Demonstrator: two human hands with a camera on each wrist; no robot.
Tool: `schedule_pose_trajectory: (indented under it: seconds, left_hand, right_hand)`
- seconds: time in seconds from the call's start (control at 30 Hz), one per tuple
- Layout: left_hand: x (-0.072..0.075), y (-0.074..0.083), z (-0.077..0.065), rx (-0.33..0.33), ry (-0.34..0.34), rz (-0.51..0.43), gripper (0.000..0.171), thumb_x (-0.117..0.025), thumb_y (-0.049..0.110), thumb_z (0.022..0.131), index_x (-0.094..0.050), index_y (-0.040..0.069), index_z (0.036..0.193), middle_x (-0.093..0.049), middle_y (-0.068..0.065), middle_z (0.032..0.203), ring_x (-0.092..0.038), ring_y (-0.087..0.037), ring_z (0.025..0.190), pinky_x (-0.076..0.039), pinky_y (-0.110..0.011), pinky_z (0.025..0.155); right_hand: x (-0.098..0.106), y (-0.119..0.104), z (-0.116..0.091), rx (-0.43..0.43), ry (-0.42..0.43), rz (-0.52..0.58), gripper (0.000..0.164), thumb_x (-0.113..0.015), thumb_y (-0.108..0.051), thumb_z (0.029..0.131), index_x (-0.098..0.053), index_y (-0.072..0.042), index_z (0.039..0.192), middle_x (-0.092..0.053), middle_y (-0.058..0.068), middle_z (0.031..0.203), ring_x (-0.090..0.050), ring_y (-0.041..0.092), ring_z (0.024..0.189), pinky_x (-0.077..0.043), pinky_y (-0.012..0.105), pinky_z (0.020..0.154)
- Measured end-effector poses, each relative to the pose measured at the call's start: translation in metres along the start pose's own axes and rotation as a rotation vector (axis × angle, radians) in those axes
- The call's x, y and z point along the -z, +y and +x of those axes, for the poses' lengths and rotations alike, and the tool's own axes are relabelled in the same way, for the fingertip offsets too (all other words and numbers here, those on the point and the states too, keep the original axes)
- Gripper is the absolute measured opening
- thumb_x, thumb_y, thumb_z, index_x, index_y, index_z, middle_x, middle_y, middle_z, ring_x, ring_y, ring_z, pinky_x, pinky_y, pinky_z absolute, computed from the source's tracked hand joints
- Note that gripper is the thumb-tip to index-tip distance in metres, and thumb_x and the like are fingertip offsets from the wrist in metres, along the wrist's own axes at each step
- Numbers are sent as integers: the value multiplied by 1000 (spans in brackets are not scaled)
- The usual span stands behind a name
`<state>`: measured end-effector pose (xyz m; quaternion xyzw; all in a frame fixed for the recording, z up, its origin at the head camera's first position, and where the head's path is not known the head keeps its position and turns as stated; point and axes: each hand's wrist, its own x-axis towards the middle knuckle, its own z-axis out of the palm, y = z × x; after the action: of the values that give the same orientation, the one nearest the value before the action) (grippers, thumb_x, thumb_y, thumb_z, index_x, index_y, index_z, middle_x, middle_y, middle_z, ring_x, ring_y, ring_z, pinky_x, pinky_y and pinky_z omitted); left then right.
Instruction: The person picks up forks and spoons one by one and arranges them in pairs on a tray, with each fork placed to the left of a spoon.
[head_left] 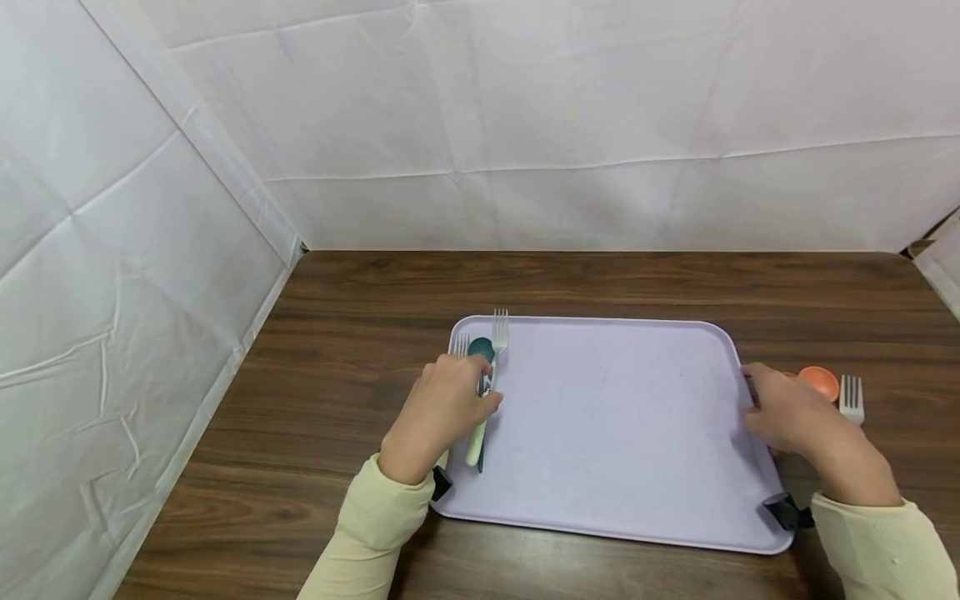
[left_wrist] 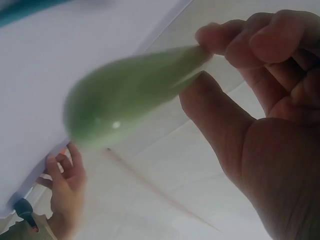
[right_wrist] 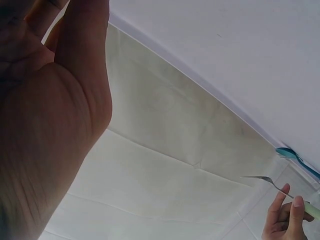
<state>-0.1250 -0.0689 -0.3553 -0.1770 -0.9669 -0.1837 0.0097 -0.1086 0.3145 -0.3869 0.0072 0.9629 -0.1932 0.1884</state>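
My left hand (head_left: 446, 400) pinches a fork (head_left: 500, 329) with a pale green handle (left_wrist: 115, 105) between thumb and fingertips, over the left side of a lilac tray (head_left: 600, 425). In the right wrist view the fork (right_wrist: 267, 179) is raised, its tines pointing away from the hand. Beneath that hand, a teal spoon (head_left: 481, 347) and a second fork (head_left: 461, 343) lie along the tray's left edge, partly hidden by the fingers. My right hand (head_left: 798, 412) rests at the tray's right rim, thumb and fingers spread apart.
Right of the tray an orange spoon (head_left: 819, 382) and another fork (head_left: 851, 396) lie on the brown wooden table (head_left: 330, 392), their lower parts hidden by my right hand. White sheeting (head_left: 525, 125) hangs behind the table and along its left side.
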Motion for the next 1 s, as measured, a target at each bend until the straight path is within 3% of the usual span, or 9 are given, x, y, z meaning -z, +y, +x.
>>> schedule_pose_trajectory:
  seconds: [0.13,0.33,0.5,0.63,1.0]
  left_hand:
    - [-3,6,1,10,-17,6,25,-73,22,77,-70,6,96,-66,-6,80,-51,-13,51,-44,-26,46]
    - [-9,15,3,-20,-28,26,23,-75,24,75,-71,7,90,-63,-4,73,-51,-13,55,-43,-25,49]
    - [-19,23,6,-36,-30,32,17,-75,25,74,-67,10,74,-55,0,60,-49,-13,52,-40,-27,45]
    - [-24,30,9,-38,-27,37,26,-73,23,74,-54,13,60,-50,2,54,-45,-12,48,-36,-27,41]
    - [-37,47,14,-45,-12,52,26,-74,27,73,-54,15,63,-52,4,57,-51,-15,55,-41,-29,49]
  right_hand:
    - [-1,-2,0,-2,-1,3,60,-54,-3,83,-25,20,130,-50,35,94,-53,16,47,-45,33,45]
    - [-2,-3,1,2,2,2,60,-53,-4,83,-26,20,130,-50,35,95,-54,16,47,-44,33,44]
    - [-2,-2,1,3,-4,-5,60,-53,-4,82,-26,20,130,-50,36,96,-54,16,46,-44,33,44]
    - [-1,0,1,3,-5,-10,61,-54,-4,83,-25,20,131,-50,36,96,-54,16,47,-44,33,44]
    - [0,0,0,8,-3,-12,61,-54,-4,83,-26,20,131,-50,36,94,-54,16,46,-44,33,44]
